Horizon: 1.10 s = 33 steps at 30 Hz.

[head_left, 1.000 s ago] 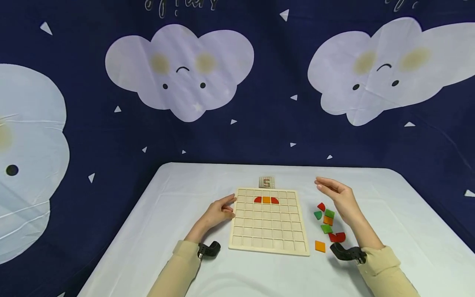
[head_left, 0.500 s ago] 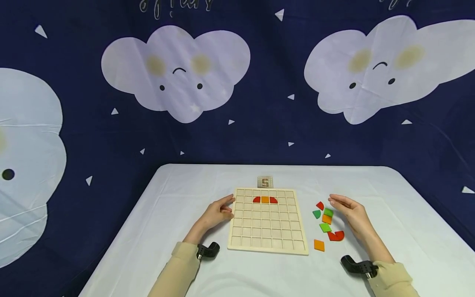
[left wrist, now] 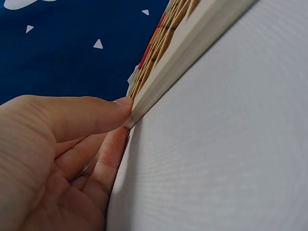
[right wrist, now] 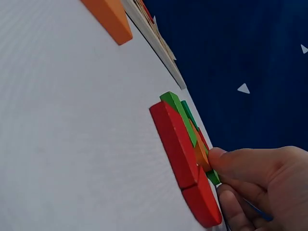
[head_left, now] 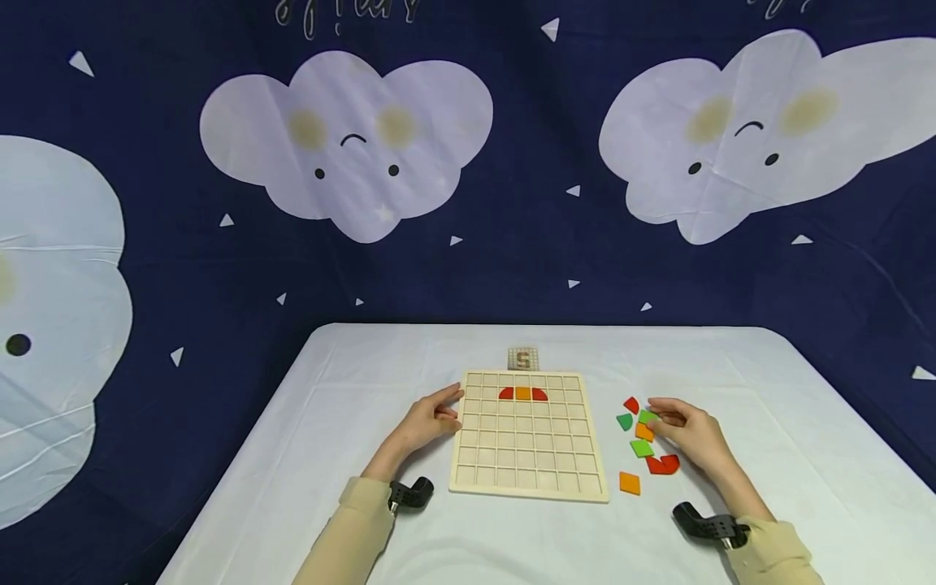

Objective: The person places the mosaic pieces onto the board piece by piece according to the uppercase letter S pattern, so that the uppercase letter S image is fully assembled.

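A pale wooden grid board (head_left: 530, 443) lies on the table, with an orange square (head_left: 522, 393) between two red quarter-round pieces in an upper row. My left hand (head_left: 424, 421) rests its thumb and a fingertip against the board's left edge; the left wrist view shows the thumb (left wrist: 91, 114) at the frame. Right of the board, my right hand (head_left: 695, 435) has thumb and index finger on either side of a green square (head_left: 647, 416), pinching it beside an orange square (head_left: 644, 432). In the right wrist view, the thumb (right wrist: 245, 163) partly covers these pieces.
A small card with an S pattern (head_left: 522, 358) lies behind the board. Near my right hand are a red piece (head_left: 631, 405), a dark green piece (head_left: 625, 422), a light green piece (head_left: 642, 448), joined-looking red pieces (head_left: 663, 465) and an orange square (head_left: 630, 483).
My right hand has moved back from beyond the loose pieces, then down and in to the green square, its fingers closing on it. My left hand stays at the board's edge.
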Motion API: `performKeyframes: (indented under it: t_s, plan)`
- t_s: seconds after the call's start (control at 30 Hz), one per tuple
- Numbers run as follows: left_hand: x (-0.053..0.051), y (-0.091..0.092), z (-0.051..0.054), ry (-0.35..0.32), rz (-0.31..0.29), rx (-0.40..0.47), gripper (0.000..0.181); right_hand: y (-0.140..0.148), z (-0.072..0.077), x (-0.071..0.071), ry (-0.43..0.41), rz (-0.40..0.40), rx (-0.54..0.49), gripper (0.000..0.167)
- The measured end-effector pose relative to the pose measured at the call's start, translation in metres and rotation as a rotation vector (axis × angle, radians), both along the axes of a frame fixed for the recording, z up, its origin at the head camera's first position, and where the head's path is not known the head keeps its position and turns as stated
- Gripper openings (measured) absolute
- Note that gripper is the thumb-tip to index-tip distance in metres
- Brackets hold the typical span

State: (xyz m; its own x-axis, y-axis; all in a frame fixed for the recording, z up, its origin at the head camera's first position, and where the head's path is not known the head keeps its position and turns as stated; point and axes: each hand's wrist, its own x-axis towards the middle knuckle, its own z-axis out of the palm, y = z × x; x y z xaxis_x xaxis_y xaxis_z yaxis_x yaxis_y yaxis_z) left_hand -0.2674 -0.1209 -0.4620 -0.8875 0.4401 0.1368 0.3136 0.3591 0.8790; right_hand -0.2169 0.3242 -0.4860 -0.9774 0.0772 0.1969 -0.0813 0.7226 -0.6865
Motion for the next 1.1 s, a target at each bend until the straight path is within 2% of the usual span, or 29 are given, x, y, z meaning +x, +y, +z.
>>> performKeyframes:
  t_s: [0.1,0.13,0.37,0.7,0.93,1.1]
  plan:
    - [0.011,0.001,0.017,-0.008,-0.01,0.001,0.065,-0.001,-0.002,-0.002,0.041,-0.013,0.031,0.039]
    - [0.012,0.002,0.02,-0.009,-0.015,-0.002,0.065,-0.001,-0.003,-0.002,0.056,-0.021,0.039,0.037]
    - [-0.009,-0.001,-0.011,-0.006,0.013,-0.016,0.068,0.002,-0.005,-0.001,0.139,-0.047,0.069,0.033]
    - [-0.01,-0.003,-0.014,-0.012,0.002,0.0,0.069,0.006,-0.003,0.001,0.108,0.035,0.091,0.037]
    - [-0.011,-0.003,-0.015,-0.014,0.014,-0.014,0.069,0.003,-0.001,0.002,0.114,-0.005,0.086,0.036]
    - [-0.011,-0.001,-0.015,-0.007,0.016,-0.024,0.068,0.001,0.019,0.004,0.152,-0.07,0.04,0.037]
